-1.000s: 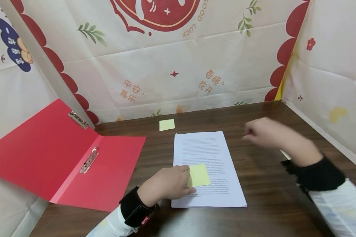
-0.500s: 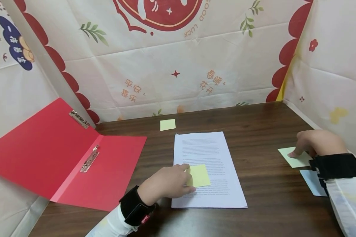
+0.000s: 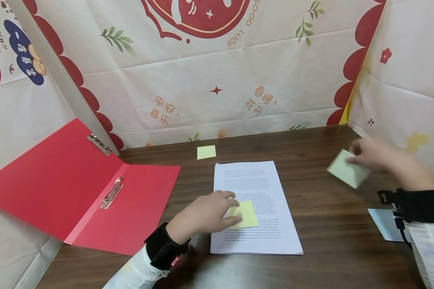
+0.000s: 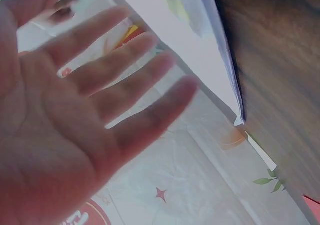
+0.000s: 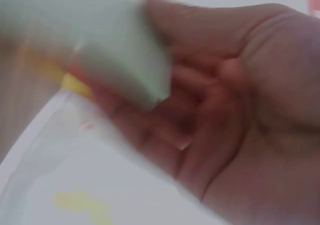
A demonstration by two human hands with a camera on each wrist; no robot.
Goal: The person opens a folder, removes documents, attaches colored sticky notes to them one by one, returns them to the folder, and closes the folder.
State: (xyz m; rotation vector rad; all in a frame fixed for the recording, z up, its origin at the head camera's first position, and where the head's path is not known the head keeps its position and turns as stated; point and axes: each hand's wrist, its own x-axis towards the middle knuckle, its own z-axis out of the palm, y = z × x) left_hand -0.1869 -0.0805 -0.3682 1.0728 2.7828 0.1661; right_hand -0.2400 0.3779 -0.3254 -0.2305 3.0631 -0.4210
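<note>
My right hand (image 3: 377, 155) pinches a pale green sticky note (image 3: 348, 168) between thumb and fingers, lifted above the right part of the table. The same green note (image 5: 115, 50) looks blurred in the right wrist view. My left hand (image 3: 206, 212) hovers over the left side of a stack of printed paper (image 3: 256, 180), its fingers (image 4: 145, 115) spread and fairly straight in the left wrist view. Under its fingertips a yellow sticky note (image 3: 248, 214) lies on the top sheet; the hand hides part of it.
An open red folder (image 3: 152, 192) with metal clips stands at the left, its cover leaning on the side wall. Another yellow note (image 3: 206, 152) lies behind the paper stack. A blue note (image 3: 385, 224) lies near the right wrist. Fabric walls (image 3: 209, 112) border the table.
My right hand reached right to the green note on the table, took hold of it and raised it, drawing it left and away from the blue note. My left hand lifted slightly off the yellow note.
</note>
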